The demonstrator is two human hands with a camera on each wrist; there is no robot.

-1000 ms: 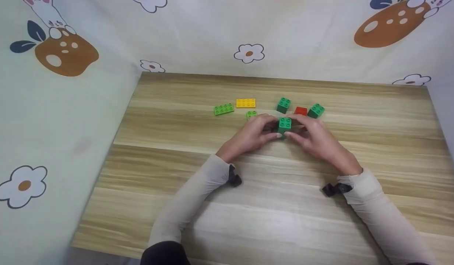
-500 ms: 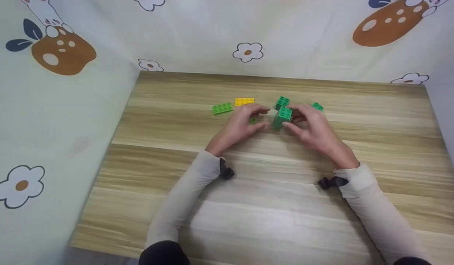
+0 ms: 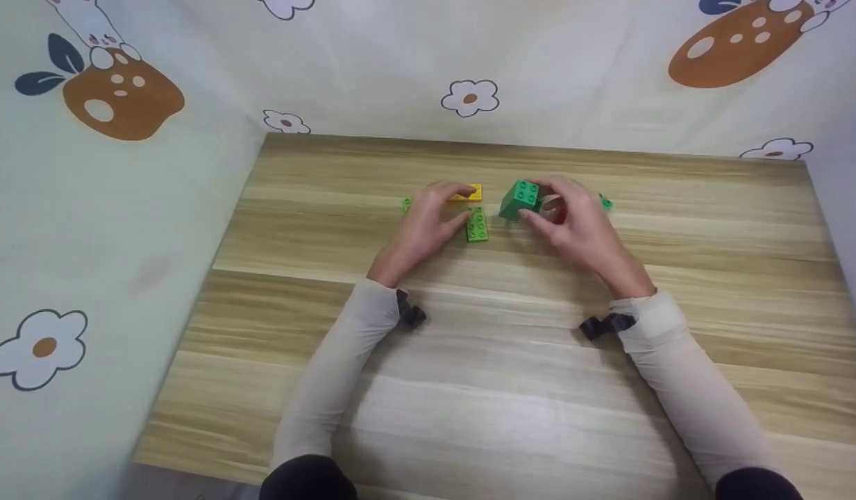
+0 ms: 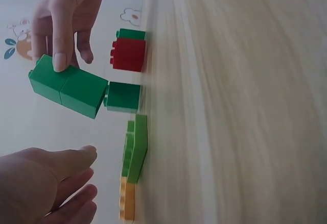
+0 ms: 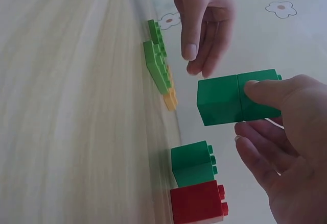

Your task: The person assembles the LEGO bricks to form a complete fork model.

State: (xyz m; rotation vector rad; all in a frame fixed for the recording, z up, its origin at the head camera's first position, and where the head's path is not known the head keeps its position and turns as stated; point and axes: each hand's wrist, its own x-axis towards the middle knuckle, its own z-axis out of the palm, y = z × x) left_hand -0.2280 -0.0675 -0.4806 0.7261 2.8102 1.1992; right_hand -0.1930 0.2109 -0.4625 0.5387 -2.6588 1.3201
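My right hand (image 3: 579, 221) pinches a stack of two dark green toy building bricks (image 3: 519, 198) between thumb and fingers. Tilted in the left wrist view, the stack's lower end is close to a single dark green brick (image 4: 122, 97) standing on the table. That brick is mostly hidden behind the stack in the head view. A red brick (image 5: 196, 203) stands beside it, partly under my right hand. My left hand (image 3: 422, 229), holding nothing, hovers with loosely bent fingers near a flat light green brick (image 3: 477, 223) and a flat yellow brick (image 3: 476, 192).
Another light green brick (image 3: 406, 203) shows past my left hand. One more dark green brick (image 3: 606, 203) peeks out right of my right hand. The wooden table (image 3: 469, 389) meets a patterned cloth wall (image 3: 372, 76) at the back.
The left hand has let go of the green stack and moved left. The right hand has carried the stack back and slightly left, tilting it over the single green brick.
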